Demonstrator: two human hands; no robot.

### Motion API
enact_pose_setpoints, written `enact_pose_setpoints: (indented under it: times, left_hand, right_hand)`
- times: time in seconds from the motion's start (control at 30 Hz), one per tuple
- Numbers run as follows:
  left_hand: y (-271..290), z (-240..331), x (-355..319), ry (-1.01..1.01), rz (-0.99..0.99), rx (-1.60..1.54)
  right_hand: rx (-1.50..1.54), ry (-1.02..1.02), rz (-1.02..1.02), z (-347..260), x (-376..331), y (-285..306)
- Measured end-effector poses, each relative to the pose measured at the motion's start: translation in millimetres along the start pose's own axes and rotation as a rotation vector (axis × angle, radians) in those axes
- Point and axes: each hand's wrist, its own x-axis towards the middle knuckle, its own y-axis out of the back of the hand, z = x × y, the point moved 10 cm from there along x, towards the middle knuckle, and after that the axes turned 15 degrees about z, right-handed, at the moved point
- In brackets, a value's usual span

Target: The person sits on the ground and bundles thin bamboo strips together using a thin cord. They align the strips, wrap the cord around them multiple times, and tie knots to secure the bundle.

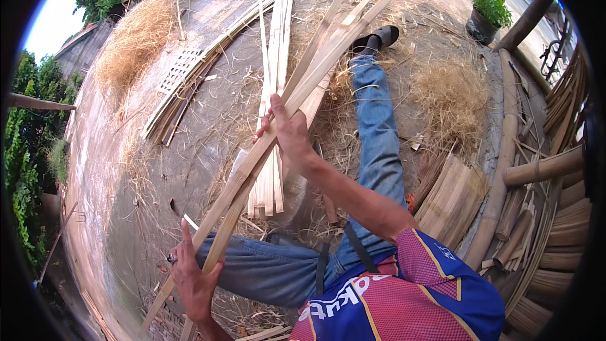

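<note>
Bamboo strips [278, 132] run diagonally, both hands closed around them: left [192, 275] low, right [287, 129] high.

Outdoor bamboo-working yard, prob. beside a rural home. Bare concrete ground [126, 170] under and around the hands, littered w/ dry shavings and fibre piles [136, 38] up and left of them, more [451, 91] to the right. Bundle of split bamboo strips [271, 88] just beyond the hands, a longer flat stack [183, 98] further left. Whole bamboo poles [505, 151] and cut sections [549, 259] stacked well right. Small woven lattice piece [180, 66] on the ground, upper left. Potted plant [486, 16] far right, trees [25, 151] and sky along the left edge: open-air workspace, no roof in view.
</note>
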Motion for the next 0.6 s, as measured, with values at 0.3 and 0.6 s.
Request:
enact_pose_setpoints:
  times: [0.3,0.6]
  left_hand:
    - [-42.2,51.2,-19.9,0.059,-0.007,-0.432]
    - [-115.4,117.2,123.3,0.153,-0.059,-0.911]
  right_hand:
    - [0.101,-0.15,0.062,-4.2,51.8,-3.3]
    - [-0.531,-0.081,-0.078,-31.2,173.6,-38.0]
